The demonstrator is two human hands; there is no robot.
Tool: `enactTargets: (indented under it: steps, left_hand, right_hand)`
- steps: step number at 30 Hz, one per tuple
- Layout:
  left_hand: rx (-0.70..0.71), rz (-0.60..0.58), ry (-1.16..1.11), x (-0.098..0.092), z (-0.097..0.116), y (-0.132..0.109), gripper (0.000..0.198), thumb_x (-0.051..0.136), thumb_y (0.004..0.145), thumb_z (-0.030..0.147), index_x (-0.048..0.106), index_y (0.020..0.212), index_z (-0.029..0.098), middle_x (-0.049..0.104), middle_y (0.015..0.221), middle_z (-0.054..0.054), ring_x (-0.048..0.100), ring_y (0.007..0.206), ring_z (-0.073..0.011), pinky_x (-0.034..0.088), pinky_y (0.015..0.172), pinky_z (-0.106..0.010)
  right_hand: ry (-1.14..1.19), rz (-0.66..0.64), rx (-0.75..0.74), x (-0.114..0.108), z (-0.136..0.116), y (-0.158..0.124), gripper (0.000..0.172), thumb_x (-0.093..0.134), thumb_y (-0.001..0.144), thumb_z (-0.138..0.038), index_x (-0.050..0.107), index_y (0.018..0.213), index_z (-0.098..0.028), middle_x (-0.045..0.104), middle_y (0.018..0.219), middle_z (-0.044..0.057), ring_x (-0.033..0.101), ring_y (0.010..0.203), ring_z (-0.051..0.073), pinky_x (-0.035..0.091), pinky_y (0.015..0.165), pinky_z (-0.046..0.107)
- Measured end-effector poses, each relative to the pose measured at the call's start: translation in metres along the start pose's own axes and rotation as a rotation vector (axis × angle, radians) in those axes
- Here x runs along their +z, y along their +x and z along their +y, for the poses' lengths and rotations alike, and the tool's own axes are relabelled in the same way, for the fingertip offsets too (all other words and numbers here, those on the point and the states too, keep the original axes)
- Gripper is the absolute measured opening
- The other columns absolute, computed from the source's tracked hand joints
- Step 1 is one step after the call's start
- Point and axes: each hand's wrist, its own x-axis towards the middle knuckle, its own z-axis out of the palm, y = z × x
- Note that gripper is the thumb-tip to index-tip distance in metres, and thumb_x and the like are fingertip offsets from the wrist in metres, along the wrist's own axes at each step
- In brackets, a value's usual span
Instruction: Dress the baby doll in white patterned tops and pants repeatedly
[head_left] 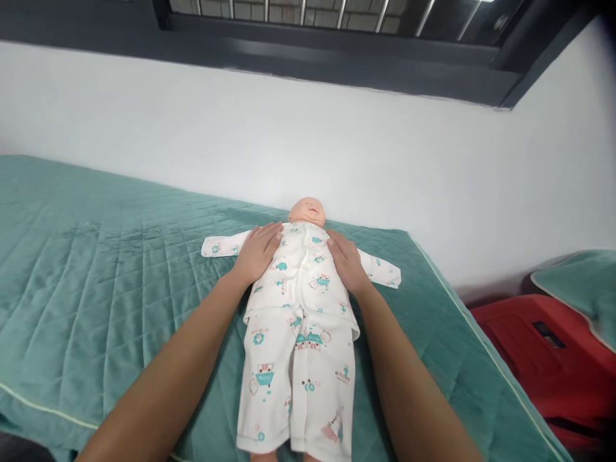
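A baby doll [308, 210] lies on its back on a green quilted cover, its head toward the wall. It wears a white long-sleeved pajama top [301, 276] with printed figures and matching pajama pants [264, 385]; its feet just show at the bottom edge. My left hand [260, 249] rests flat at the doll's shoulder on the left, over the top of the sleeve. On the opposite shoulder lies my right hand [347, 260], fingers stretched out. Both sleeves spread sideways, and no doll hands show at the cuffs. Neither hand grips anything.
The green quilted cover [96, 269] spreads over the bed, with its piped edge running down the right. A white wall [308, 141] rises behind, below a dark-framed barred window [337, 58]. Right of the bed stands a red case [543, 366] with green fabric on it.
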Motion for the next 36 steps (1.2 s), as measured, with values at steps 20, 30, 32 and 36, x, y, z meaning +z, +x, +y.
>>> enactTargets:
  steps: [20, 30, 32, 36]
  left_hand:
    - [-0.402, -0.004, 0.486, -0.067, -0.072, -0.065, 0.062, 0.041, 0.093, 0.033, 0.034, 0.152, 0.015, 0.049, 0.147, -0.017, 0.044, 0.137, -0.0344, 0.037, 0.111, -0.048]
    - [-0.403, -0.019, 0.551, -0.064, -0.078, -0.057, 0.056, 0.032, 0.095, 0.022, 0.037, 0.151, 0.019, 0.047, 0.15, -0.013, 0.045, 0.138, -0.0306, 0.037, 0.111, -0.046]
    - [-0.419, -0.007, 0.552, -0.064, -0.078, -0.056, 0.057, 0.03, 0.095, 0.017, 0.037, 0.151, 0.018, 0.048, 0.149, -0.013, 0.048, 0.135, -0.0305, 0.04, 0.108, -0.045]
    - [-0.469, 0.013, 0.544, -0.065, -0.078, -0.056, 0.056, 0.031, 0.095, 0.013, 0.039, 0.151, 0.018, 0.055, 0.143, -0.014, 0.054, 0.128, -0.0315, 0.041, 0.103, -0.045]
  right_hand:
    - [-0.515, -0.056, 0.44, -0.093, 0.073, -0.084, 0.057, 0.042, 0.095, -0.045, 0.048, 0.143, -0.015, 0.05, 0.146, 0.018, 0.046, 0.135, 0.034, 0.034, 0.111, 0.051]
    - [-0.19, 0.185, 0.604, -0.096, 0.09, -0.074, 0.05, 0.066, 0.078, -0.044, 0.064, 0.119, -0.016, 0.072, 0.104, 0.012, 0.067, 0.092, 0.027, 0.051, 0.086, 0.04]
    - [-0.112, 0.238, 0.601, -0.094, 0.095, -0.07, 0.047, 0.07, 0.073, -0.041, 0.066, 0.113, -0.016, 0.072, 0.101, 0.012, 0.066, 0.091, 0.026, 0.05, 0.088, 0.041]
    - [0.037, 0.345, 0.566, -0.093, 0.105, -0.065, 0.041, 0.07, 0.071, -0.037, 0.067, 0.108, -0.017, 0.07, 0.1, 0.01, 0.066, 0.09, 0.023, 0.052, 0.087, 0.039]
